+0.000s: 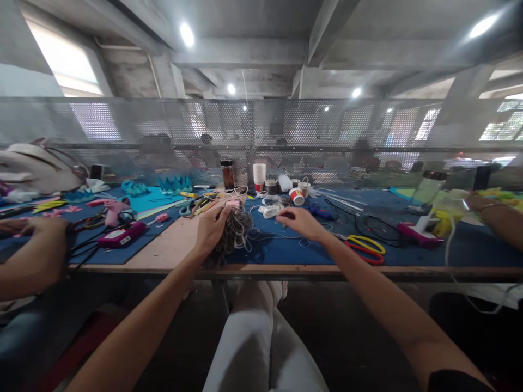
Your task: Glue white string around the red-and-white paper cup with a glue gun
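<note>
My left hand (pixel 212 227) is closed at the top of a tangled bundle of grey yarn (pixel 237 231), whose loose strands hang over the table's front edge. A small pinkish piece (pixel 232 203) shows at my left fingertips, on top of the bundle. To the right, my right hand (pixel 301 222) hovers over the blue mat with thumb and fingers pinched together. Anything between those fingers is too small to make out. A thin pale strand (pixel 273 237) runs across the mat between the hands. White crumpled plastic (pixel 269 208) lies just beyond them.
Red-and-yellow-handled scissors (pixel 365 247) lie near my right forearm, a blue glue gun (pixel 321 211) behind them. Paper cups (pixel 259 177) and a dark jar (pixel 227 174) stand at the back. Pliers (pixel 188 208) lie left. Co-workers' hands (pixel 44 228) appear at both sides.
</note>
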Motion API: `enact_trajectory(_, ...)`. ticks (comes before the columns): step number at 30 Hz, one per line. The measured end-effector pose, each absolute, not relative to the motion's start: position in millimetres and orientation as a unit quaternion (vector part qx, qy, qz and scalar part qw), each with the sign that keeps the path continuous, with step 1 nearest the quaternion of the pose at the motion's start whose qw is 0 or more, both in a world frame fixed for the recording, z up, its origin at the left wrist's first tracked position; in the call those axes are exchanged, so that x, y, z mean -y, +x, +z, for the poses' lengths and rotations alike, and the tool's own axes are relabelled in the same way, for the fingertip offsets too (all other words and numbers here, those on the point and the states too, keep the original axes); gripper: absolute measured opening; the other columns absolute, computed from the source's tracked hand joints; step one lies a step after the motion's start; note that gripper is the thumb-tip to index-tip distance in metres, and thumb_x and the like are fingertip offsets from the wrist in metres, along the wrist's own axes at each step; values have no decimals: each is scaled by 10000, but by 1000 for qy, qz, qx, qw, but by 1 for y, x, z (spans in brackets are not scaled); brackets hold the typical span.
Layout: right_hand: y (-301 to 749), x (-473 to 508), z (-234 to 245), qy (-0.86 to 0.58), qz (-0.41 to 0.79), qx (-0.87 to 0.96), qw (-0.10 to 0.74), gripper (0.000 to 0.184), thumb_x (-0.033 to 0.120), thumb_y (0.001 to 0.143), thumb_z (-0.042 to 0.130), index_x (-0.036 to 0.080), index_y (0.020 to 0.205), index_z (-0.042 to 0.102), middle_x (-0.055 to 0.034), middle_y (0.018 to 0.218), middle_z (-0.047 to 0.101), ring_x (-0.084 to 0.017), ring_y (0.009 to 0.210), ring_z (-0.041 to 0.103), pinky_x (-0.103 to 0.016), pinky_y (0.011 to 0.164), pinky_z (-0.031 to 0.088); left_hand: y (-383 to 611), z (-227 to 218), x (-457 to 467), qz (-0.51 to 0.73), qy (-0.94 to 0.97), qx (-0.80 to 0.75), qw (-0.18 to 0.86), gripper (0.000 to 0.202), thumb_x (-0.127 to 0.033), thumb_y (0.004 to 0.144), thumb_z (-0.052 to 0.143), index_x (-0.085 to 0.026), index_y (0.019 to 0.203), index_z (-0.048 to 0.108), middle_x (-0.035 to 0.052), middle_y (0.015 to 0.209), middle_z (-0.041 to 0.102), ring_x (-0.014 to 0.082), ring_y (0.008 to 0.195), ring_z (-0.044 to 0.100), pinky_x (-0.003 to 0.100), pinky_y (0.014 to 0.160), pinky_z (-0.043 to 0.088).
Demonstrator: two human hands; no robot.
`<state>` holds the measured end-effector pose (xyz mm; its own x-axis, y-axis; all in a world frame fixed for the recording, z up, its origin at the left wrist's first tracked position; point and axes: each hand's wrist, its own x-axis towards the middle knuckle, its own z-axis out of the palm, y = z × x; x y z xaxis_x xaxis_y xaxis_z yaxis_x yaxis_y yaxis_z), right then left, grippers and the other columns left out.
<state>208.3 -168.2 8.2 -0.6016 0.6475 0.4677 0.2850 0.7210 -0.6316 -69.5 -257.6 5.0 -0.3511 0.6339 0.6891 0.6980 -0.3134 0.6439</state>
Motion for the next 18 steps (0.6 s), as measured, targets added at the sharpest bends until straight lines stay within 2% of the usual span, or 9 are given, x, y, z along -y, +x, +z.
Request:
enact_trajectory(2, 175, 182, -3, -263, 290, 871, 297, 283, 398, 845, 662, 209, 1054, 691, -50, 1024, 729, -199, 841, 680, -319, 792, 502, -65, 6, 260, -547, -584, 599, 31, 409, -525, 907, 499, -196, 769, 697, 71, 809, 729, 276, 952, 619, 352, 885, 456)
enact_trajectory(4, 148, 190, -14, -249, 305, 879, 271, 373, 340, 800, 709, 175, 1130, 657, -69, 1073, 721, -199, 882, 673, -302, 788, 499, -63, 6, 262, -522, -593, 612, 38, 438, -521, 929, 456, -184, 767, 685, 62, 782, 712, 263, 939, 611, 336, 870, 455)
enact_trajectory(6, 131, 192, -23, -231, 342, 879, 241, 341, 243, 784, 695, 153, 1111, 657, -58, 990, 730, -175, 808, 668, -271, 727, 494, -64, 5, 262, -520, -589, 617, 35, 440, -517, 932, 450, -179, 765, 676, 48, 753, 693, 249, 909, 603, 317, 845, 455)
enact_trajectory(8, 124, 190, -27, -226, 377, 869, 227, 217, 212, 799, 657, 138, 1000, 688, -30, 831, 718, -148, 702, 641, -244, 655, 470, -67, 4, 262, -525, -583, 620, 26, 436, -519, 927, 456, -176, 760, 668, 36, 724, 674, 238, 871, 597, 304, 811, 455)
enact_trajectory(10, 128, 185, -26, -237, 392, 855, 243, 159, 267, 825, 637, 133, 874, 707, -9, 702, 672, -131, 634, 595, -234, 613, 440, -72, 2, 261, -527, -579, 622, 17, 440, -526, 921, 459, -175, 751, 662, 29, 704, 658, 231, 836, 591, 295, 774, 449)
enact_trajectory(12, 140, 180, -21, -252, 399, 838, 274, 233, 353, 834, 633, 138, 808, 718, -4, 666, 646, -120, 603, 553, -233, 593, 421, -76, -1, 260, -525, -578, 625, 12, 453, -538, 918, 457, -175, 733, 654, 24, 692, 643, 224, 806, 583, 287, 737, 437)
enact_trajectory(15, 166, 174, -8, -278, 404, 803, 339, 321, 438, 847, 601, 151, 835, 746, -15, 730, 667, -110, 583, 516, -234, 571, 405, -81, -4, 259, -518, -579, 629, 15, 476, -562, 907, 468, -176, 681, 631, 13, 661, 610, 205, 750, 557, 274, 680, 407)
enact_trajectory(18, 196, 165, 2, -314, 357, 776, 415, 398, 501, 877, 548, 173, 904, 772, -32, 838, 697, -118, 609, 524, -237, 572, 406, -81, -4, 260, -502, -590, 632, 22, 487, -575, 889, 493, -178, 626, 595, -9, 609, 549, 172, 673, 504, 264, 628, 369)
